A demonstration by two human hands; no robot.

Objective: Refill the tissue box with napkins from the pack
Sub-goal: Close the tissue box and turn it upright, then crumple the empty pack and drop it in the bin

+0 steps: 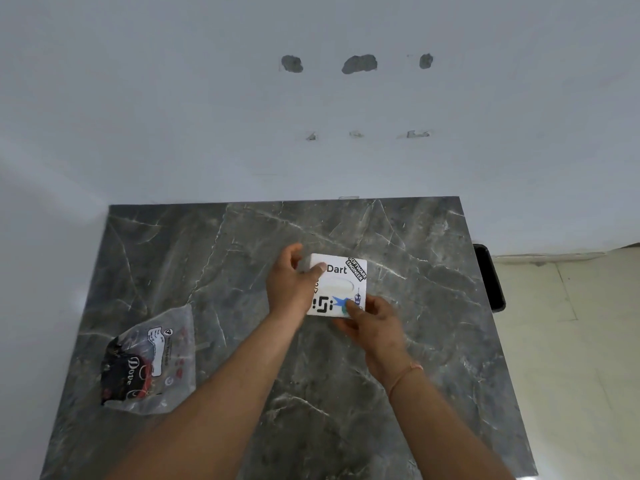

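Note:
A white square tissue box (341, 284) covered in stickers, with an oval slot on top, sits near the middle of the grey marble table (214, 258). My left hand (291, 284) grips its left side, thumb on the top near the "Dart" sticker. At the box's near right corner, my right hand (372, 323) holds on with its thumb on the lid. A clear plastic napkin pack (150, 362) with dark "Dove" print lies flat and crumpled at the table's left side, apart from both hands.
A white wall with patched holes (358, 64) rises behind the table. A black object (490, 277) stands off the table's right edge, over a pale tiled floor (571, 341).

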